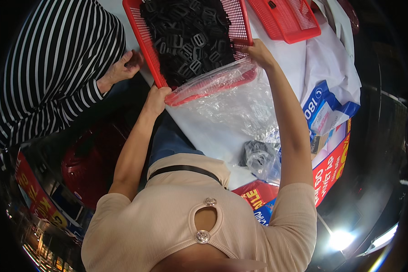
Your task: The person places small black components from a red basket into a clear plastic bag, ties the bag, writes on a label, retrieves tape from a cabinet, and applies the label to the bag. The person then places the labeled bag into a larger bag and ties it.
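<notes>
Just left of the red basket (146,45), a co-worker's hand (126,66) crowds in; at its near-left corner, the left hand (155,100) has its grip closed on the rim. Black buckles (190,50) heap inside: both holds look made, the handling, I'd judge, mostly left. Clear plastic (231,99) drapes its near end, partly in the way. The right hand (259,53) clasps its right rim; beyond sits basket number 2 (299,36).

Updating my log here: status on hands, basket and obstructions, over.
Left hand, right hand gripping red basket. Black plastic buckles heaped inside. Clear plastic film across near rim.
</notes>
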`<state>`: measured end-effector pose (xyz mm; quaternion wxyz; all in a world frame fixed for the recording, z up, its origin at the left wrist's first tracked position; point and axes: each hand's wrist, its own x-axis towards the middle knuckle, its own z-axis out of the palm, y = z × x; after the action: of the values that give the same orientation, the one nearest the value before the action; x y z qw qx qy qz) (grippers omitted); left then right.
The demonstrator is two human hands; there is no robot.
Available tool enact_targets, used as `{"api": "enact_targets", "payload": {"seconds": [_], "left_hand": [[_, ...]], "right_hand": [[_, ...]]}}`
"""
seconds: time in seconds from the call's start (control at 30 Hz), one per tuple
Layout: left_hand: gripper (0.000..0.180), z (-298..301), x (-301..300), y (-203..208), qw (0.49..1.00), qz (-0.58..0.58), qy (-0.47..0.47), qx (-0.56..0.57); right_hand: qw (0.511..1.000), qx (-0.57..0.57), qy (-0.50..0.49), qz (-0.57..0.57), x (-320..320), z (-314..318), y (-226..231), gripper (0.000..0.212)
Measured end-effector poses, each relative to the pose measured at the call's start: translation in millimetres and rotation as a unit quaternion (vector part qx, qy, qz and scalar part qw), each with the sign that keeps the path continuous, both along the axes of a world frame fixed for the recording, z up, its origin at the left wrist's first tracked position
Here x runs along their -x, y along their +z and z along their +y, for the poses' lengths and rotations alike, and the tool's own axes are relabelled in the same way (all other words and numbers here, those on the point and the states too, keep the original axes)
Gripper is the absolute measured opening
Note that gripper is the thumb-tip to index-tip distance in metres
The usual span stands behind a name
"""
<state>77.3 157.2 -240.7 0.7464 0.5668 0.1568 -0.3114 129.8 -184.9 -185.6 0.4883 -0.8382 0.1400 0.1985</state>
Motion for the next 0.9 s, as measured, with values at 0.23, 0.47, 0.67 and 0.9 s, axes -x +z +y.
{"api": "enact_targets", "payload": {"seconds": [0.23,0.47,0.67,0.9], "left_hand": [[0.039,-7,10,14,0.98,-0.157,-0.05,-0.108],[0.069,-30,-1,29,0.946,-0.264,-0.117,-0.148],[0.073,-49,-11,39,0.934,-0.301,-0.143,-0.126],[0.093,-71,-21,52,0.869,-0.45,-0.202,-0.047]], "right_hand": [[0.98,0.0,0.055,0.194,37,-26,8,0.059],[0.954,-0.101,-0.077,0.271,78,-43,-2,0.048],[0.915,-0.279,-0.183,0.226,110,-62,7,0.042],[0.903,-0.3,-0.283,0.123,141,-67,16,0.051]]}}
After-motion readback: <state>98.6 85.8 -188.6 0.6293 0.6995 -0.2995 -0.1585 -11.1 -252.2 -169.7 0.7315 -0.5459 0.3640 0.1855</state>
